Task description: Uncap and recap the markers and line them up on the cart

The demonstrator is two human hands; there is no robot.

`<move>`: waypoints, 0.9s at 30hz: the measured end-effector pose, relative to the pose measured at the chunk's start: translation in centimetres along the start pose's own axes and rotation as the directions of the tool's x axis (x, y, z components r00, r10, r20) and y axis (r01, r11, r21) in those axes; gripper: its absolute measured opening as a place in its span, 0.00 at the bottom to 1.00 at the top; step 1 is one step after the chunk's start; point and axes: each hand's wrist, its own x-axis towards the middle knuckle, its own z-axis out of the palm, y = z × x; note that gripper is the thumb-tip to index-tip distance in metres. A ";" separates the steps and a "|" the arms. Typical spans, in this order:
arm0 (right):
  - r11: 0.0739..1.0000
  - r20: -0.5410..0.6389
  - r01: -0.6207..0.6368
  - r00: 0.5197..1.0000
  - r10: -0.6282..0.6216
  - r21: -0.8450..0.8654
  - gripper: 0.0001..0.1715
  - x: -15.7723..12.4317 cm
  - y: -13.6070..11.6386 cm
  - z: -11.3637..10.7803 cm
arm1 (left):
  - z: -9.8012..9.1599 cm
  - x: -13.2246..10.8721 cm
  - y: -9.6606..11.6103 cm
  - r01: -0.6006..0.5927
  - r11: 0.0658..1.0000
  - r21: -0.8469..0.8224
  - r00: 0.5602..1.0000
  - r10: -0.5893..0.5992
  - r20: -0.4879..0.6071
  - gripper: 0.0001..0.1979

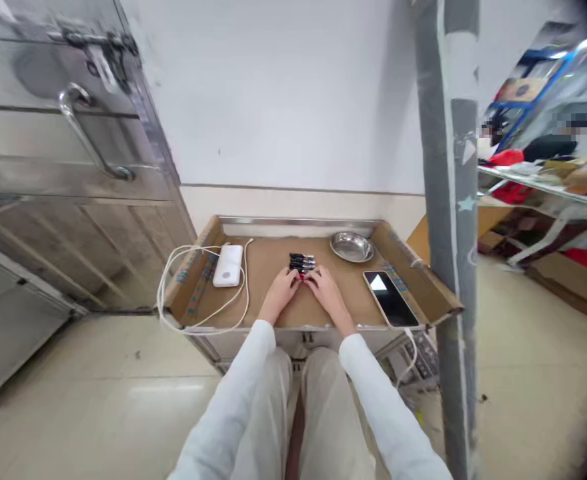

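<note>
My left hand (pixel 282 292) and my right hand (pixel 325 288) rest close together on the cardboard-lined tabletop (pixel 268 270). Their fingertips meet around a small red and black piece (pixel 302 275), too small to name. Both hands have curled, pinching fingers. Just beyond the fingertips lies a short stack of black pen-like sticks (pixel 301 261). My white sleeves and light trousers fill the lower part of the head view.
A white power bank (pixel 228 265) with a looping white cable (pixel 173 280) lies at the left. A steel bowl (pixel 352 247) sits at the back right, a phone (pixel 390 298) at the right front. A steel cabinet (pixel 58 153) stands left, a grey post (pixel 448 220) right.
</note>
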 end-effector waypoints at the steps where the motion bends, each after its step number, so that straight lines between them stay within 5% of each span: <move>1: 1.000 -0.011 -0.019 1.000 0.018 -0.017 0.09 0.0 0.0 0.0 | 0.0 0.0 0.0 0.032 0.999 0.018 0.999 -0.032 -0.022 0.03; 14: 0.973 -0.045 -0.091 0.995 0.083 -0.211 0.11 0.3 0.0 -0.3 | 0.0 0.1 -0.5 0.076 0.997 0.026 0.990 -0.072 -0.125 0.04; 21: 0.976 -0.122 -0.113 0.988 0.091 -0.187 0.14 1.0 0.6 0.3 | -0.5 0.9 -0.1 0.267 0.909 0.319 0.930 -0.156 -0.334 0.08; 27: 0.969 -0.139 -0.182 0.977 0.160 -0.167 0.14 1.1 0.3 0.2 | -0.1 1.7 -0.8 0.313 0.813 0.492 0.934 -0.169 -0.315 0.13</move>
